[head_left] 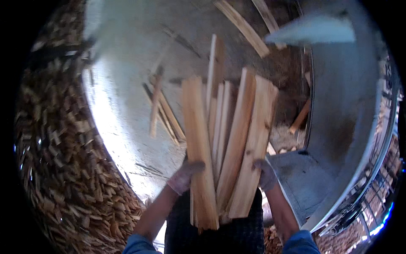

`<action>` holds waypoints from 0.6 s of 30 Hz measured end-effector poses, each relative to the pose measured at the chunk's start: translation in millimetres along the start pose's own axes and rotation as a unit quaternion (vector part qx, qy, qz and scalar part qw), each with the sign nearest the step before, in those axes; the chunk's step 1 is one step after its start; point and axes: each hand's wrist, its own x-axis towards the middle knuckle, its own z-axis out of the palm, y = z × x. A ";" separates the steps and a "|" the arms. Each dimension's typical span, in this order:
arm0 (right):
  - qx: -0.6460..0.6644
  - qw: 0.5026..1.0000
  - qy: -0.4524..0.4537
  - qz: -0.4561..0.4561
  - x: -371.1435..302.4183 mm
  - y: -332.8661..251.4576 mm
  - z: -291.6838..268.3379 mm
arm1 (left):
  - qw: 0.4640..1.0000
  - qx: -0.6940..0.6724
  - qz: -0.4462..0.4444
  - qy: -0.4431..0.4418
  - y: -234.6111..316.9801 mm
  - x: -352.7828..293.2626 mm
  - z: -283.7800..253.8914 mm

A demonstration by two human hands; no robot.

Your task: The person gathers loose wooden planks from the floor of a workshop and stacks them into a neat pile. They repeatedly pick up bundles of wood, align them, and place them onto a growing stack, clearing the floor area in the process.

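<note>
A loose bundle of wooden boards (234,148) stands between my hands in front of my dark apron, its upper ends fanned out at uneven heights. My left hand (186,175), in a pale glove, presses the outer face of the leftmost board (198,139). On the other side my gloved right hand (265,174) grips the edge of the wide rightmost board (256,144), which has dark knots. Several narrower strips lie between these two boards. The fingers behind the bundle are partly hidden.
Several thin wood strips (163,110) lie on the grey metal surface (127,55) ahead. Two longer boards (243,27) rest at the far side. To the left rises a large heap of cut wood pieces (76,169). A grey metal panel (338,97) stands at the right.
</note>
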 end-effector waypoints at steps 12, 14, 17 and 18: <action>-0.141 0.972 -0.137 -0.130 -135.3 16.2 106.0 | 0.928 -0.358 -0.015 0.103 50.7 -191.1 19.2; -0.192 0.954 -0.143 -0.183 -148.3 23.0 133.5 | 0.925 -0.341 0.038 0.164 73.8 -209.5 28.2; -0.250 0.917 -0.260 -0.171 -173.1 19.1 150.6 | 0.912 -0.331 0.065 0.235 155.7 -281.4 49.9; -0.260 0.906 -0.303 -0.141 -170.9 10.8 147.5 | 0.922 -0.298 0.070 0.237 164.3 -300.3 45.6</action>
